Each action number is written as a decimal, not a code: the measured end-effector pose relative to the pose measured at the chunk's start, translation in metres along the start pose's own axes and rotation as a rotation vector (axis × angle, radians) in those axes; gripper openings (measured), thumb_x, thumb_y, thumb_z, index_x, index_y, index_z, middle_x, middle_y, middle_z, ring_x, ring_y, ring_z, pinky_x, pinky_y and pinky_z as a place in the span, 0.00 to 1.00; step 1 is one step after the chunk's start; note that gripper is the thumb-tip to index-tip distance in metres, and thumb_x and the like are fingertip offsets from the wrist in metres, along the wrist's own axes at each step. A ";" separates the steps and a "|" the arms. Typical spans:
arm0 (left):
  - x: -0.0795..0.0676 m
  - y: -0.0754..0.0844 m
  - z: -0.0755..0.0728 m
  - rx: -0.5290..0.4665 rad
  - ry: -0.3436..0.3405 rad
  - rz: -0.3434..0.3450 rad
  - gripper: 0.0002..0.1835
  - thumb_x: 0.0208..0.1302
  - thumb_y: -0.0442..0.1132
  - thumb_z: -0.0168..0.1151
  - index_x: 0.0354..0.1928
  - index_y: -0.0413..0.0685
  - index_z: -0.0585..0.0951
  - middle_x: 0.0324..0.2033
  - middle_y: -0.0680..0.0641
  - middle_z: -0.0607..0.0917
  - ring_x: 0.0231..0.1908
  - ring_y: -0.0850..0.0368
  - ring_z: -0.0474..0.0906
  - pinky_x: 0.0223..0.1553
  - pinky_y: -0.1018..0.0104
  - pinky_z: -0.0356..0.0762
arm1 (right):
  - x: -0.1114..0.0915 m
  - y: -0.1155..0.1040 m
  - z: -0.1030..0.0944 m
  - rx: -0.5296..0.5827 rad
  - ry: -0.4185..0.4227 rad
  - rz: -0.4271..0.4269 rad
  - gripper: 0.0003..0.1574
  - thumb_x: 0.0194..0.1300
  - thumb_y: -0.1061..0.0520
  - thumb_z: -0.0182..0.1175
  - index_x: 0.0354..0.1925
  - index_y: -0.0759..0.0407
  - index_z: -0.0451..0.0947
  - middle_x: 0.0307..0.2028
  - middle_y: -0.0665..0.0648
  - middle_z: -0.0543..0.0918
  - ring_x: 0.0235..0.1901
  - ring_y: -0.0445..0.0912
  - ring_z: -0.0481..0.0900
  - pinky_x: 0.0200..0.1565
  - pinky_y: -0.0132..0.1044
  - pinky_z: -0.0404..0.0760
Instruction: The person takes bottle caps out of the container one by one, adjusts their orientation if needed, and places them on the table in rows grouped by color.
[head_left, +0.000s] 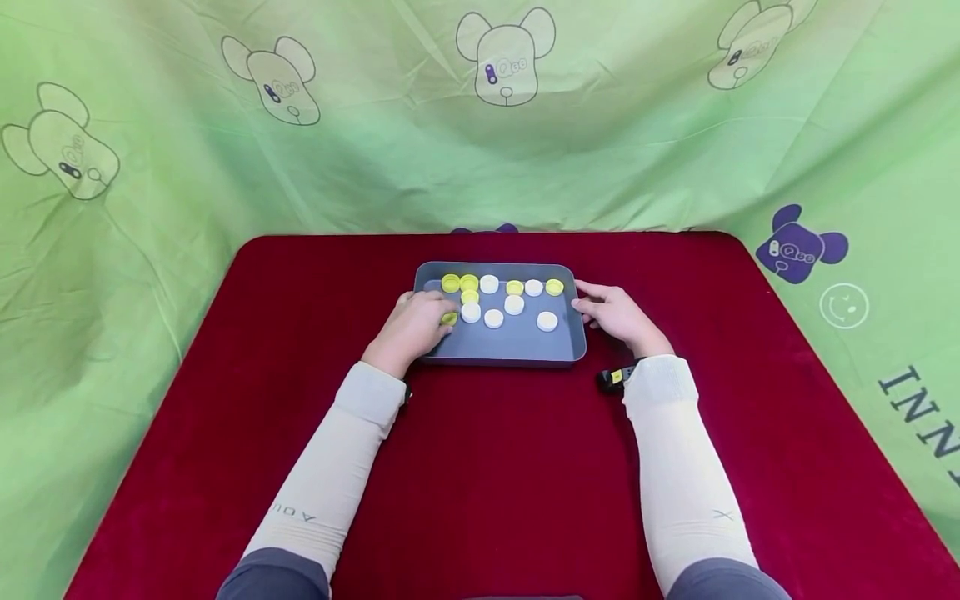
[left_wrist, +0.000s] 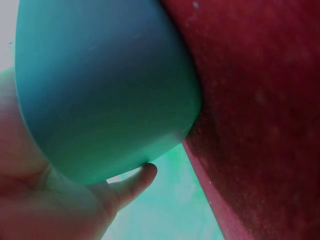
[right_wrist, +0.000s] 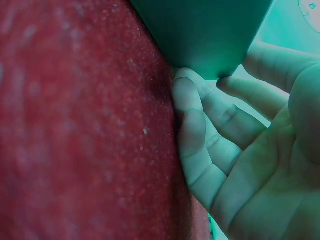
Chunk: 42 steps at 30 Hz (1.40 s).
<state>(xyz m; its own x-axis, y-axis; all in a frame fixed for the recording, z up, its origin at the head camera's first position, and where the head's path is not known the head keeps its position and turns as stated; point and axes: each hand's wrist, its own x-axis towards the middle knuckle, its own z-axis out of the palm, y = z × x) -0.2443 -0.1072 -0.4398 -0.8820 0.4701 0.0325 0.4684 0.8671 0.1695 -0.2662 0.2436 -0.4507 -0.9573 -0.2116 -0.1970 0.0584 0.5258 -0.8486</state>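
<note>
A shallow grey tray (head_left: 495,343) lies on the red table, holding several yellow caps (head_left: 451,283) and several white caps (head_left: 547,321). My left hand (head_left: 414,323) reaches over the tray's left wall; its thumb and forefinger come together around a yellow cap (head_left: 448,319) inside. In the left wrist view, one finger (left_wrist: 137,184) extends along the outside of the tray wall (left_wrist: 110,90). At the opposite end, my right hand (head_left: 617,312) holds the tray's right wall between thumb and fingers. Its lower fingers (right_wrist: 192,132) curl in by the tray's bottom corner, against the tablecloth.
Red cloth (head_left: 510,467) covers the table around the tray. Green fabric (head_left: 390,150) with printed bear heads hangs behind and at both sides. A black wrist device (head_left: 617,377) sits below my right hand.
</note>
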 end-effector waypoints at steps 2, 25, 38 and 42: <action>0.001 0.000 0.000 0.002 0.007 0.011 0.15 0.65 0.41 0.66 0.53 0.56 0.84 0.51 0.50 0.82 0.54 0.53 0.74 0.57 0.46 0.64 | 0.000 0.000 -0.001 -0.008 -0.004 0.001 0.35 0.72 0.51 0.57 0.72 0.53 0.61 0.40 0.62 0.82 0.38 0.52 0.79 0.40 0.40 0.79; -0.009 0.003 -0.038 -0.018 0.104 0.048 0.16 0.63 0.40 0.66 0.53 0.48 0.84 0.44 0.46 0.81 0.43 0.51 0.77 0.49 0.54 0.74 | 0.001 -0.002 -0.005 -0.114 -0.010 -0.011 0.35 0.73 0.48 0.55 0.73 0.53 0.60 0.45 0.63 0.81 0.40 0.53 0.80 0.45 0.44 0.78; -0.017 0.011 -0.044 -0.075 0.064 0.017 0.16 0.64 0.37 0.65 0.53 0.44 0.83 0.46 0.44 0.78 0.45 0.51 0.76 0.46 0.58 0.77 | -0.005 -0.002 -0.005 -0.110 0.008 -0.012 0.34 0.73 0.50 0.55 0.73 0.53 0.60 0.42 0.63 0.82 0.38 0.53 0.80 0.43 0.44 0.78; -0.026 0.013 -0.051 -0.054 0.057 0.015 0.15 0.64 0.37 0.64 0.53 0.45 0.84 0.45 0.45 0.78 0.44 0.51 0.76 0.44 0.58 0.77 | -0.002 -0.003 -0.001 -0.108 0.000 -0.021 0.35 0.73 0.49 0.55 0.73 0.53 0.61 0.41 0.62 0.82 0.39 0.53 0.80 0.44 0.44 0.78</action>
<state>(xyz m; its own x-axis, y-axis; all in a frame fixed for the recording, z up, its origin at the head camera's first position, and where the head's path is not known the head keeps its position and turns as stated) -0.2180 -0.1163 -0.3885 -0.8769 0.4719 0.0916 0.4800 0.8490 0.2209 -0.2647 0.2435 -0.4466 -0.9580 -0.2237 -0.1794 0.0070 0.6070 -0.7947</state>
